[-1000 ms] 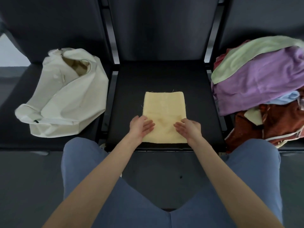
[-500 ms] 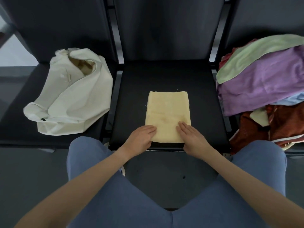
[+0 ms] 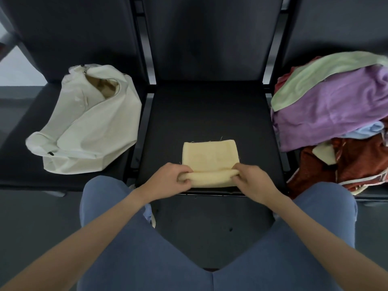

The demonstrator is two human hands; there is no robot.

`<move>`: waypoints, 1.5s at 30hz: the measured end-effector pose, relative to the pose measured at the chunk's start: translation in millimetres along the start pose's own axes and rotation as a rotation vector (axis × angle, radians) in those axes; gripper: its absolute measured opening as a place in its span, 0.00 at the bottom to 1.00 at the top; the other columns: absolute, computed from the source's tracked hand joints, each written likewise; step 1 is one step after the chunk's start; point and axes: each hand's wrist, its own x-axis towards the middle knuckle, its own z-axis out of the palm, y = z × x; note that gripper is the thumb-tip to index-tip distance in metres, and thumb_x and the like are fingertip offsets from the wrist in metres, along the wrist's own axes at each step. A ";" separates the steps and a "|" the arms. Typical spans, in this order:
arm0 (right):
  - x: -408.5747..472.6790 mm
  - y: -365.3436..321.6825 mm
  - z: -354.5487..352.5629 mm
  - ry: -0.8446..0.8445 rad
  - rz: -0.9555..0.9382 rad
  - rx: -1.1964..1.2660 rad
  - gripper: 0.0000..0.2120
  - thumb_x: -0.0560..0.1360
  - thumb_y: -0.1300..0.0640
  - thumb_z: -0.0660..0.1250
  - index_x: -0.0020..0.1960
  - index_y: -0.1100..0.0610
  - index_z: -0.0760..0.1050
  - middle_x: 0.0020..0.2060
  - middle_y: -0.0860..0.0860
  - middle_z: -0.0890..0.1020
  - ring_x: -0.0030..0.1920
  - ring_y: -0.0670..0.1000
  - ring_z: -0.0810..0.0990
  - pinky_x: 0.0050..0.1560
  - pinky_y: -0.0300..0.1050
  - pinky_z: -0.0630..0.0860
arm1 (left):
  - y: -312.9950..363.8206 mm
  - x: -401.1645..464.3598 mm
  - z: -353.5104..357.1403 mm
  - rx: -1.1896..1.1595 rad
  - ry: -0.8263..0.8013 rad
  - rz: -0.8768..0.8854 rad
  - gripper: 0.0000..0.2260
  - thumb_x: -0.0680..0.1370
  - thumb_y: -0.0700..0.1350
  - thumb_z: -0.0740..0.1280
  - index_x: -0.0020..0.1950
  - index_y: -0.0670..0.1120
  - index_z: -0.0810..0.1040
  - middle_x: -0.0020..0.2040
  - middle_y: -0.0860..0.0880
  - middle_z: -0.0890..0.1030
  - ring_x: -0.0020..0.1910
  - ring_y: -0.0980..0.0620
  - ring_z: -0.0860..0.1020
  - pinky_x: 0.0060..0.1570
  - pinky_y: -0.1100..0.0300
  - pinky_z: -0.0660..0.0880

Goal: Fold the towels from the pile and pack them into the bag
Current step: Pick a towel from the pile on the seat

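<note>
A pale yellow towel (image 3: 210, 155) lies on the middle black seat (image 3: 210, 114), near its front edge. Its near end is lifted and rolled over into a thick fold. My left hand (image 3: 170, 178) pinches the left end of that fold. My right hand (image 3: 251, 179) pinches the right end. On the left seat lies a cream cloth bag (image 3: 90, 131) on its side, its mouth open toward the back. A pile of towels (image 3: 336, 114) is heaped on the right seat, with light green and purple ones on top and rust-red ones below.
Three black seats with tall backs stand in a row, with narrow gaps between them. My knees in blue trousers (image 3: 189, 259) fill the lower view, close to the seat's front edge. Grey floor shows under the seats.
Both hands slid from lying flat on the towel to its near edge, took hold of it and lifted it over away from me. The towel now looks shorter.
</note>
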 end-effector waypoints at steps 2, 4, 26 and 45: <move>13.8 0.5 -10.2 0.028 0.090 0.182 0.03 0.75 0.57 0.64 0.44 0.57 0.75 0.34 0.50 0.78 0.36 0.52 0.76 0.37 0.48 0.71 | -0.7 12.2 -8.9 -0.067 0.060 -0.029 0.07 0.73 0.42 0.69 0.50 0.48 0.82 0.39 0.56 0.80 0.35 0.57 0.77 0.37 0.65 0.72; 30.7 1.6 -17.6 0.075 0.140 0.321 0.03 0.75 0.57 0.65 0.44 0.57 0.76 0.34 0.49 0.77 0.35 0.49 0.75 0.37 0.45 0.70 | -2.9 28.7 -16.4 -0.153 0.120 -0.075 0.10 0.73 0.40 0.70 0.54 0.47 0.82 0.44 0.58 0.80 0.41 0.61 0.78 0.43 0.69 0.71; 94.0 -7.1 36.3 0.204 0.701 0.296 0.26 0.73 0.48 0.71 0.63 0.63 0.70 0.62 0.61 0.70 0.63 0.60 0.68 0.63 0.51 0.68 | -41.8 83.8 24.2 -0.373 0.232 -0.642 0.20 0.72 0.52 0.74 0.58 0.42 0.76 0.55 0.46 0.79 0.53 0.49 0.78 0.48 0.55 0.78; 201.8 -216.6 -25.1 -0.060 0.317 1.106 0.30 0.70 0.54 0.75 0.67 0.58 0.66 0.57 0.52 0.78 0.54 0.51 0.79 0.48 0.47 0.78 | -52.0 -18.0 -223.7 -0.440 0.811 -0.434 0.16 0.74 0.51 0.72 0.57 0.49 0.72 0.49 0.55 0.78 0.47 0.59 0.77 0.43 0.64 0.73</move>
